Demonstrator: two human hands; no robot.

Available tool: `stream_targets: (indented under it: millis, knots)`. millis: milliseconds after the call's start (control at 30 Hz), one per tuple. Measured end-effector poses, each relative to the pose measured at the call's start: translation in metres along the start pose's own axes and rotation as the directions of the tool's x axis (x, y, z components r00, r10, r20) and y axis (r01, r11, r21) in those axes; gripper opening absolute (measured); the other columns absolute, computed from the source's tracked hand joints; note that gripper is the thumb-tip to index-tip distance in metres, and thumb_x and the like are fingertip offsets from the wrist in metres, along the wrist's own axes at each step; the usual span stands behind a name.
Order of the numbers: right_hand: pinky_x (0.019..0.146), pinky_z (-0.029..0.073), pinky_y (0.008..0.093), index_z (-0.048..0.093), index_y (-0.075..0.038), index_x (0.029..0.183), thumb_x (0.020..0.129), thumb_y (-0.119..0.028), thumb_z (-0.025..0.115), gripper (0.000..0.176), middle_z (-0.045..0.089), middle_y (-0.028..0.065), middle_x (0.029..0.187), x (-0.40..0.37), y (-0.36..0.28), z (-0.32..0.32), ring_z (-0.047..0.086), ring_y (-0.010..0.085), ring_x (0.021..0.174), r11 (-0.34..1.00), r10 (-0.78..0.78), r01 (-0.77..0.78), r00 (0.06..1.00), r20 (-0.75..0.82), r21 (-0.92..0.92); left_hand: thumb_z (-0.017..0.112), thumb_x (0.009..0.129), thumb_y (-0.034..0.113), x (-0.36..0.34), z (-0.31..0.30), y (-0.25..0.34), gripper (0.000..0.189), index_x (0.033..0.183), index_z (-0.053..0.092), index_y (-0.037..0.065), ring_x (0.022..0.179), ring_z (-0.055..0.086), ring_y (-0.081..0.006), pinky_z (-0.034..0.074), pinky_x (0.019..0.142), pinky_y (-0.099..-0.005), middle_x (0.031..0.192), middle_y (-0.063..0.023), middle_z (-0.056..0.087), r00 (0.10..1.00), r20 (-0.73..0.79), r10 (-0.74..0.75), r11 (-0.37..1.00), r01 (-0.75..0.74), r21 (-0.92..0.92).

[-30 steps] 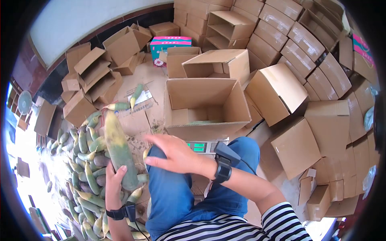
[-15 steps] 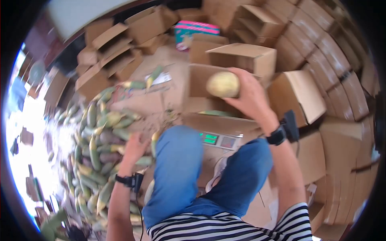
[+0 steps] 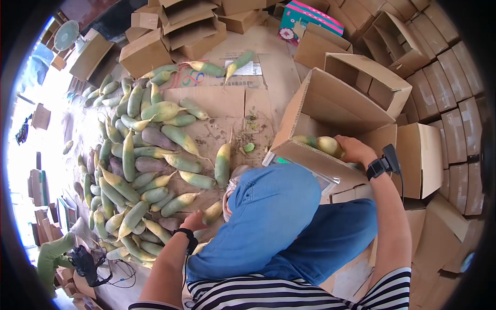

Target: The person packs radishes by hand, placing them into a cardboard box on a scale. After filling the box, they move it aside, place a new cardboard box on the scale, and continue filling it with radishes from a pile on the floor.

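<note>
My right hand (image 3: 355,150) is inside an open cardboard box (image 3: 343,95), closed around the pale end of a green radish (image 3: 329,146). Another green radish (image 3: 305,140) lies beside it in the box. Low by my left knee, my left hand (image 3: 193,221) is against or right next to a yellow-green radish (image 3: 213,212); its fingers are mostly hidden, so I cannot make out a grip. A large heap of green radishes (image 3: 161,111), with a few purplish ones, spreads over the floor to the left. Under the box, a scale (image 3: 323,181) shows partly.
Open cardboard boxes (image 3: 144,51) stand at the back, near a teal and pink carton (image 3: 310,23). Stacked brown boxes (image 3: 439,77) line the right side. Two radishes lie near a white paper (image 3: 245,68). A camera-like black device (image 3: 85,263) with cables is at lower left.
My right hand has lowered its radish from above the box into it. My left hand has moved down and right towards a radish by my knee. The view has turned left.
</note>
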State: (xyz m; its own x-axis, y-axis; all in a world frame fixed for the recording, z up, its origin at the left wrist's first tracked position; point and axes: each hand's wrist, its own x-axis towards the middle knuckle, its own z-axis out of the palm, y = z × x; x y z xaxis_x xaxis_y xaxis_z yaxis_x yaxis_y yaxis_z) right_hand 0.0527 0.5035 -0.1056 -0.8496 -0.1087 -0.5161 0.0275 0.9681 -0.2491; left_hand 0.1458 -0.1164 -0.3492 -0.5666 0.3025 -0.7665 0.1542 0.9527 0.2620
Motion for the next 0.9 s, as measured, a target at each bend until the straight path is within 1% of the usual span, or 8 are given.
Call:
stream_targets:
  millis: [100, 167, 367, 567, 667, 733, 867, 900]
  knots:
    - [0.092, 0.049, 0.0419, 0.058, -0.005, 0.116, 0.069, -0.016, 0.076, 0.052, 0.063, 0.0179, 0.113, 0.000, -0.004, -0.001, 0.060, 0.0355, 0.107, 0.995, -0.040, 0.041, 0.999, 0.016, -0.092, 0.083, 0.059, 0.042, -0.005, 0.004, 0.012, 0.074, 0.111, 0.050, 0.000, 0.105, 0.061, -0.0373, 0.052, 0.089, -0.0450, 0.111, -0.0216, 0.061, 1.000, -0.002, -0.029, 1.000, 0.029, -0.005]
    - [0.088, 0.050, 0.0415, 0.060, -0.004, 0.112, 0.075, -0.015, 0.072, 0.041, 0.065, 0.0185, 0.109, -0.007, -0.020, -0.024, 0.062, 0.0360, 0.103, 0.990, 0.109, -0.108, 0.994, -0.007, 0.093, 0.084, 0.059, 0.041, -0.006, 0.010, 0.013, 0.072, 0.108, 0.049, 0.001, 0.104, 0.061, -0.0371, 0.052, 0.088, -0.0450, 0.108, -0.0216, 0.062, 0.998, -0.040, -0.050, 0.999, 0.050, 0.000]
    - [0.084, 0.052, 0.0339, 0.058, 0.000, 0.116, 0.088, -0.008, 0.062, 0.029, 0.067, 0.0156, 0.102, -0.048, -0.078, -0.056, 0.066, 0.0248, 0.094, 0.865, 0.027, 0.151, 0.938, -0.345, 0.478, 0.084, 0.058, 0.041, -0.020, -0.002, 0.015, 0.074, 0.109, 0.048, 0.001, 0.098, 0.063, -0.0379, 0.052, 0.084, -0.0447, 0.101, -0.0230, 0.062, 0.993, -0.118, -0.017, 0.998, 0.009, -0.061]
    - [0.085, 0.052, 0.0322, 0.059, 0.001, 0.115, 0.088, -0.003, 0.062, 0.027, 0.066, 0.0148, 0.103, -0.095, -0.156, -0.074, 0.065, 0.0219, 0.094, 0.815, -0.053, 0.281, 0.907, -0.417, 0.507, 0.082, 0.064, 0.033, -0.084, -0.101, 0.075, 0.070, 0.117, 0.050, 0.001, 0.100, 0.062, -0.0394, 0.051, 0.085, -0.0440, 0.108, -0.0237, 0.063, 0.921, -0.389, 0.013, 0.947, -0.137, -0.292]
    - [0.087, 0.051, 0.0331, 0.059, -0.001, 0.117, 0.088, -0.006, 0.064, 0.030, 0.066, 0.0160, 0.104, -0.105, -0.194, -0.078, 0.065, 0.0236, 0.096, 0.791, -0.214, 0.395, 0.894, -0.394, 0.466, 0.082, 0.064, 0.030, -0.117, -0.162, 0.119, 0.070, 0.120, 0.051, 0.000, 0.102, 0.061, -0.0401, 0.050, 0.088, -0.0433, 0.110, -0.0240, 0.062, 0.866, -0.498, -0.031, 0.864, -0.227, -0.449]
    - [0.088, 0.050, 0.0353, 0.058, -0.003, 0.121, 0.084, -0.016, 0.071, 0.041, 0.064, 0.0169, 0.108, -0.106, -0.219, -0.079, 0.065, 0.0262, 0.099, 0.794, -0.409, 0.522, 0.838, -0.360, 0.312, 0.082, 0.063, 0.030, -0.129, -0.195, 0.144, 0.073, 0.122, 0.050, -0.001, 0.105, 0.059, -0.0395, 0.048, 0.090, -0.0432, 0.111, -0.0234, 0.061, 0.660, -0.740, 0.131, 0.836, -0.475, -0.275]
    - [0.090, 0.049, 0.0369, 0.054, -0.004, 0.126, 0.076, -0.025, 0.079, 0.059, 0.063, 0.0157, 0.113, -0.102, -0.266, -0.071, 0.064, 0.0282, 0.101, 0.771, -0.386, 0.573, 0.767, -0.513, 0.276, 0.082, 0.064, 0.029, -0.172, -0.270, 0.224, 0.079, 0.129, 0.047, 0.001, 0.108, 0.058, -0.0388, 0.047, 0.092, -0.0435, 0.115, -0.0214, 0.059, 0.327, -0.852, 0.409, 0.720, -0.690, 0.081]
    - [0.090, 0.049, 0.0368, 0.053, -0.003, 0.127, 0.072, -0.027, 0.082, 0.066, 0.062, 0.0160, 0.115, -0.097, -0.272, -0.065, 0.064, 0.0285, 0.103, 0.665, -0.343, 0.637, 0.724, -0.598, 0.389, 0.082, 0.064, 0.029, -0.175, -0.281, 0.240, 0.079, 0.129, 0.047, 0.001, 0.108, 0.058, -0.0388, 0.047, 0.092, -0.0435, 0.115, -0.0214, 0.059, 0.319, -0.855, 0.410, 0.717, -0.691, 0.085]
